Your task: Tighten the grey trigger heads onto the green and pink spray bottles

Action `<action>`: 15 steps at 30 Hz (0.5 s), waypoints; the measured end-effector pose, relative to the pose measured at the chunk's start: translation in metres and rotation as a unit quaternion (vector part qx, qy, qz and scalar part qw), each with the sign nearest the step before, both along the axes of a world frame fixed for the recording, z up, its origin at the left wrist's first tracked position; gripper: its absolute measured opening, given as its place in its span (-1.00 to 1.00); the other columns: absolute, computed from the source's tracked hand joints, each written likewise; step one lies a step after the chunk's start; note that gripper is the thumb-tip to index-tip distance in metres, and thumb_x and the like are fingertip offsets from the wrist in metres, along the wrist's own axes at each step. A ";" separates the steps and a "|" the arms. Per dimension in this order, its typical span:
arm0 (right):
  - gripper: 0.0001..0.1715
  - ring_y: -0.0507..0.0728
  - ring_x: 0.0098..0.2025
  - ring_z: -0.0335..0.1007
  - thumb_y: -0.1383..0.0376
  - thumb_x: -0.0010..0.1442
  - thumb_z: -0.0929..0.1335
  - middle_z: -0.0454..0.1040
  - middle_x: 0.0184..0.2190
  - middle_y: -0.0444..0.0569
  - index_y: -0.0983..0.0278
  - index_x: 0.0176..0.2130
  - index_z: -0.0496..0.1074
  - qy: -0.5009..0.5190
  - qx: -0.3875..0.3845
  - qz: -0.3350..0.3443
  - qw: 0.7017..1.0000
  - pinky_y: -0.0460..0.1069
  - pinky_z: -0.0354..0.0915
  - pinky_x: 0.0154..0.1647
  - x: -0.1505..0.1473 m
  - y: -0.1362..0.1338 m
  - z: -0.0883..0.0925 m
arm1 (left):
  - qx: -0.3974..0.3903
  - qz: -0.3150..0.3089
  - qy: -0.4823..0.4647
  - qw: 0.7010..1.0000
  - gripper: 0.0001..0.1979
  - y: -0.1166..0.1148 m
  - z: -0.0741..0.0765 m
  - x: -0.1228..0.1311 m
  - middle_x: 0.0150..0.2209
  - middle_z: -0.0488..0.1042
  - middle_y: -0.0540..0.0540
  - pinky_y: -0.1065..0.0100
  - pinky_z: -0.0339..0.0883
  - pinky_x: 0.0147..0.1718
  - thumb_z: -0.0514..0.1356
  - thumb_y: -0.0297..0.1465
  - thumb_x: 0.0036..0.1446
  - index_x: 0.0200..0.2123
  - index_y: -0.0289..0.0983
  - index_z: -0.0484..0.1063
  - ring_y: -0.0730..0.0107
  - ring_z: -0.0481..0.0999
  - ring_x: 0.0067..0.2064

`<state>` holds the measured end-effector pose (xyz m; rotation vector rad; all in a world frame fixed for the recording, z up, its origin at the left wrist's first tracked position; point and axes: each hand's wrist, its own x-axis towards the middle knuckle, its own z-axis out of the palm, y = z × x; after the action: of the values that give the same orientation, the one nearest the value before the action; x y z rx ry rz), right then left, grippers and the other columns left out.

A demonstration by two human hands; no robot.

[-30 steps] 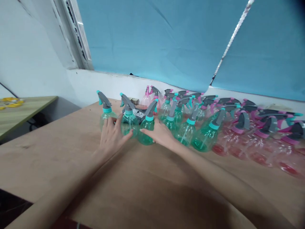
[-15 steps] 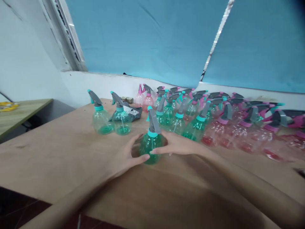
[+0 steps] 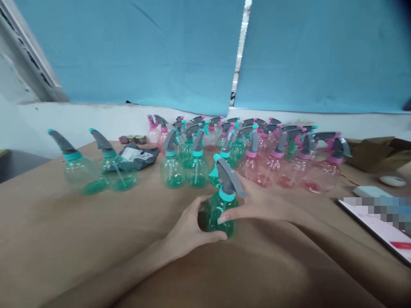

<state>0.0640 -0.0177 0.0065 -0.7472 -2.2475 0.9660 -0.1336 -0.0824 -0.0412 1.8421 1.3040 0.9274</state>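
A green see-through spray bottle with a turquoise collar and grey trigger head stands between my two hands, its nozzle pointing to the left. My left hand is wrapped round its lower left side, thumb across the front. From the right, my right hand grips the body below the collar, the thumb on its front and the other fingers hidden behind. Just beyond it stand several green spray bottles. A row of pink spray bottles stretches off to the right.
Two green spray bottles stand apart at the left, by a dark plastic package with a white label. At the right are a tablet-like screen, a white mouse and brown cardboard. All rest on the wooden table.
The view has swung to the right, bringing the screen, mouse and cardboard into sight. Both hands still hold the green spray bottle, which has shifted rightward against the bottles behind.
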 end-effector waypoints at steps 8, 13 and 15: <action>-0.62 0.07 -0.36 0.31 0.09 0.04 0.39 0.36 -0.37 -0.15 0.17 -0.15 0.30 0.113 0.023 -0.159 0.980 0.00 0.30 -0.34 0.025 -0.004 -0.008 | 0.030 -0.042 0.004 0.999 -0.13 0.025 -0.010 0.060 0.11 0.25 -0.21 -0.01 0.14 0.04 0.42 -0.12 -0.27 0.09 -0.21 0.12 -0.06 0.21 0.14; -0.81 0.01 -0.47 0.17 0.31 0.06 0.33 0.24 -0.49 -0.22 0.17 -0.25 0.27 0.149 0.011 -0.177 0.973 -0.07 0.21 -0.46 0.031 0.000 -0.012 | 0.015 -0.054 0.039 0.998 -0.11 0.029 -0.011 0.066 0.03 0.30 -0.20 0.01 0.23 -0.04 0.41 -0.07 -0.30 0.07 -0.22 0.11 -0.04 0.31 0.06; -0.75 -0.02 -0.50 0.12 0.41 0.02 0.30 0.20 -0.51 -0.24 0.17 -0.24 0.27 0.142 0.011 -0.172 0.975 -0.10 0.17 -0.49 0.032 0.003 -0.013 | 0.022 -0.061 0.068 0.996 -0.11 0.031 -0.012 0.062 0.03 0.28 -0.19 -0.02 0.22 -0.04 0.41 -0.07 -0.30 0.08 -0.19 0.10 -0.06 0.29 0.07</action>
<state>0.0956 -0.0144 -0.0061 -0.8906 -1.8048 0.8181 -0.0716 -0.0518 -0.0530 2.0255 1.2446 0.7827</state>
